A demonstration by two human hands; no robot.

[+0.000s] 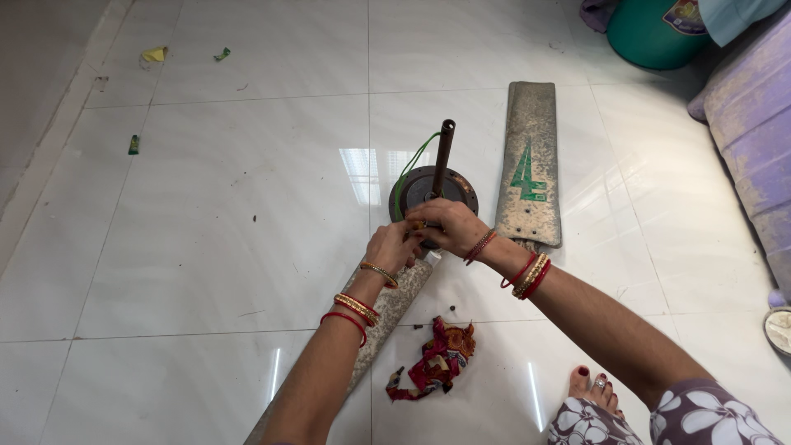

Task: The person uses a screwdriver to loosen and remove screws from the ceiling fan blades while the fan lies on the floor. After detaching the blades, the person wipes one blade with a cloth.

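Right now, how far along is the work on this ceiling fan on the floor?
Looks done: one blade lies loose on the tiles, apart from the motor. In hand: the left hand and right hand are both at the motor's near edge, where a second blade meets it; whether the fingers hold a tool I cannot tell. Left: that blade lies against the motor, and the rod and green wire remain on it.

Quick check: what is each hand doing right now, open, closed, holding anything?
Left hand: fingers curled at the near edge of the fan motor; what they grip cannot be told.
Right hand: closed over the motor's near rim, below the rod.
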